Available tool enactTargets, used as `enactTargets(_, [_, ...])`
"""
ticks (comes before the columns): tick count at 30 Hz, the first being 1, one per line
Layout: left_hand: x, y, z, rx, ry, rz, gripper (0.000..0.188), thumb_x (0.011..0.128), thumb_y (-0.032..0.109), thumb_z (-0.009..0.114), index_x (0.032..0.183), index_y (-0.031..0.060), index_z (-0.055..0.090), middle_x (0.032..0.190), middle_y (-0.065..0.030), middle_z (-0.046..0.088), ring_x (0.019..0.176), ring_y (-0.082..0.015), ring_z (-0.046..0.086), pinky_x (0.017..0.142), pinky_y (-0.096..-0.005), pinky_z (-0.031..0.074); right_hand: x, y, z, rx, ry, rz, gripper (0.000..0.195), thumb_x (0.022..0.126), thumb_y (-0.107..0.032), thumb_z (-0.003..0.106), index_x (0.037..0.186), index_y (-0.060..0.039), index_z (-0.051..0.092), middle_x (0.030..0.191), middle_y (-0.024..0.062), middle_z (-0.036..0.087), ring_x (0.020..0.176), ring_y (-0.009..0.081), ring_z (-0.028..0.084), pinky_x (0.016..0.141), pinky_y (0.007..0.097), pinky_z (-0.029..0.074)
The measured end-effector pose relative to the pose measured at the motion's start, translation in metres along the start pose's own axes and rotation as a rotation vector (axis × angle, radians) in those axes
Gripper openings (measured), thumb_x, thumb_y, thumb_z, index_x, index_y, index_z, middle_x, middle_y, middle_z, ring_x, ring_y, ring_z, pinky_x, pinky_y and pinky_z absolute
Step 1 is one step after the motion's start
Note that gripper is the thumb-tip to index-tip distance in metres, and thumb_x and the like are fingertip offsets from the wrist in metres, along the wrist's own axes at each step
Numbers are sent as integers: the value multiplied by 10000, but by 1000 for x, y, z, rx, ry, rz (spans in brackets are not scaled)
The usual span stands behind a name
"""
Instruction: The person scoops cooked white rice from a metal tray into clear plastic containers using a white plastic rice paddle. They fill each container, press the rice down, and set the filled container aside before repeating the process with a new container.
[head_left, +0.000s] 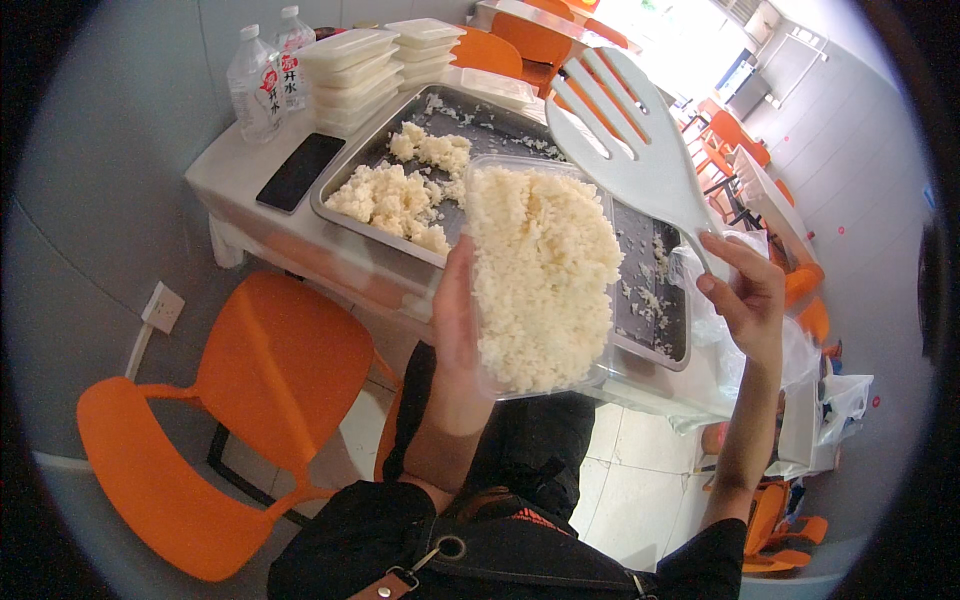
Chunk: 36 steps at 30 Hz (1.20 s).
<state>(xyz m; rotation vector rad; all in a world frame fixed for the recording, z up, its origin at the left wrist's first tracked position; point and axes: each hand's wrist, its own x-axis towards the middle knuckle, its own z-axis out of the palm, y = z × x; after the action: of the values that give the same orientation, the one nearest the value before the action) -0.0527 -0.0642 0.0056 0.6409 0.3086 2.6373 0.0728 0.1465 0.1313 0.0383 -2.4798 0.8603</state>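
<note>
My left hand (454, 322) holds a clear plastic container (487, 388) heaped with cooked white rice (544, 277), its open top facing me. In my right hand (739, 289) is the handle of a pale slotted spatula (634, 142), its wide head raised above the container's upper right side. Behind the container lies a large metal tray (652, 352) on the table. Clumps of rice (394, 199) sit at the tray's left, and loose grains stick across its bottom. The container hides the middle of the tray.
Stacks of lidded containers (352, 82) stand behind the tray, with two plastic bottles (256, 86) at their left. A black smartphone (300, 172) lies left of the tray. Clear plastic bags (720, 330) are at the right. An orange chair (285, 367) stands at the lower left.
</note>
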Motion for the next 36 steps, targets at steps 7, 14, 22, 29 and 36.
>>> enactTargets(7, [-1, 1, 2, 50, -15, 13, 667, 950, 416, 467, 1421, -19, 283, 1364, -196, 457, 1197, -272, 540, 987, -402, 477, 3, -3, 3, -64, -161, 9, 395, 743, 14, 737, 1132, -23, 678, 1022, 117, 694, 765, 95, 581, 627, 239, 421])
enactTargets(14, [-2, 3, 10, 29, 56, -56, 581, 979, 394, 410, 1384, -19, 346, 1320, -174, 504, 1158, -259, 573, 956, -395, 503, 5, -8, -1, -135, -79, 139, 386, 731, -13, 753, 1111, -25, 689, 990, 99, 695, 649, 98, 494, 537, 241, 352])
enactTargets(22, [1, -1, 8, -71, 156, -149, 554, 1006, 428, 347, 1412, 50, 342, 1347, -147, 479, 1224, -273, 504, 1014, -429, 438, -25, -42, 25, -28, -166, -51, 375, 703, -47, 776, 1073, -58, 716, 741, 89, 622, 584, 129, 489, 489, 270, 331])
enactTargets(29, [1, 4, 16, -113, 183, -165, 578, 1007, 459, 324, 1415, 51, 329, 1322, -144, 499, 1196, -256, 529, 990, -406, 457, -18, -38, 46, -60, -74, -59, 367, 746, 18, 734, 1106, -41, 698, 776, 80, 616, 579, 93, 459, 481, 236, 310])
enactTargets(36, [3, 5, 13, -171, 150, -205, 608, 1000, 498, 312, 1429, 66, 309, 1317, -144, 501, 1172, -237, 550, 978, -392, 466, -17, -37, 47, -19, -52, 74, 380, 762, 37, 720, 1131, -47, 688, 791, 65, 621, 579, 63, 427, 484, 220, 289])
